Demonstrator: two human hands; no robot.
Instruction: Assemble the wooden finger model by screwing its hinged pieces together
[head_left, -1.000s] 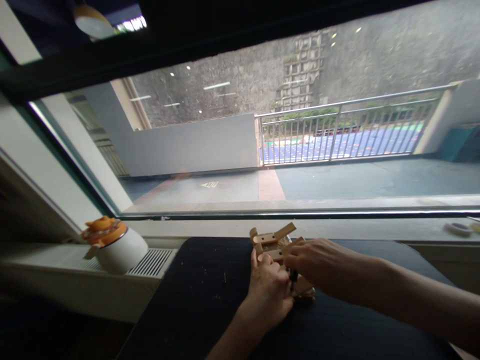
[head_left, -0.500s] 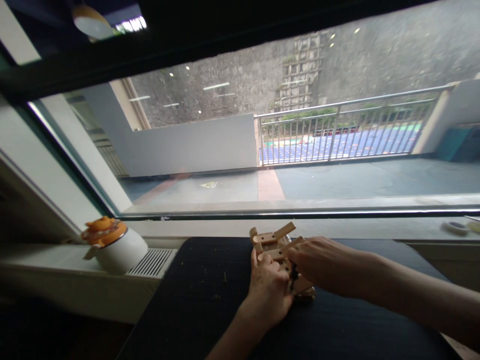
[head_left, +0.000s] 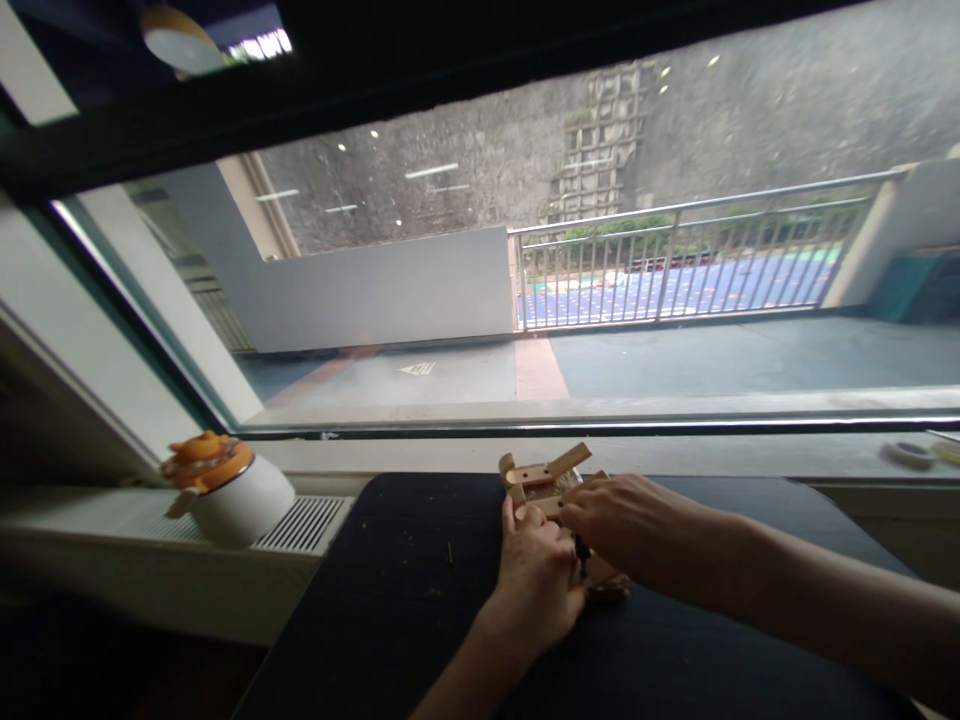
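Observation:
A light wooden assembly point(head_left: 534, 478), with flat rounded slats and dark holes, rests on the dark table. My left hand point(head_left: 536, 575) is closed around its near left side, the fingers curled over the slats. My right hand point(head_left: 619, 520) lies over the assembly's right part, fingers pinched together and pointing down. Just below those fingertips, between the two hands, shows a small dark piece point(head_left: 583, 551); its kind and whatever the right fingers hold are mostly hidden. Left of the hands, a thin screw-like pin point(head_left: 450, 553) lies on the table.
The dark table point(head_left: 360, 620) carries light crumbs left of the hands. A white pot with an orange lid point(head_left: 244, 500) stands on the ledge at left, beside a vent grille point(head_left: 307, 524). Tape-like rolls point(head_left: 910, 455) lie on the right sill. A large window spans the back.
My right hand has shifted slightly left, toward my left hand, and covers more of the dark piece. My left hand and the wooden assembly stay in place.

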